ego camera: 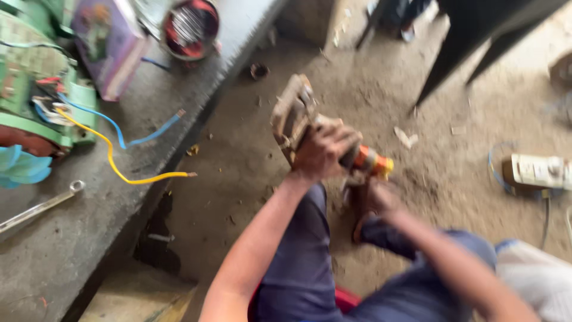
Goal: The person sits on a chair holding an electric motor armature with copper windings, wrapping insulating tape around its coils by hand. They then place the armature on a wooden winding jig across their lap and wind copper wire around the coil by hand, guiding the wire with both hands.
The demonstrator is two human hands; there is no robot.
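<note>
The picture is motion-blurred. My left hand [322,152] grips a dirty, rusty metal part [292,113] that stands tilted over the dusty floor. An orange-and-yellow tool handle [372,161] sticks out to the right of that hand. My right hand [375,197] sits just below the handle, close to it; blur hides whether it holds the handle. Both forearms reach in from the bottom edge, over my knees in dark blue trousers.
A raised concrete ledge [71,238] on the left carries a green motor [36,89] with blue and yellow wires [119,161], a wound stator [190,27], a purple box [110,45] and a spanner [42,206]. A white socket box [536,172] lies on the floor at right.
</note>
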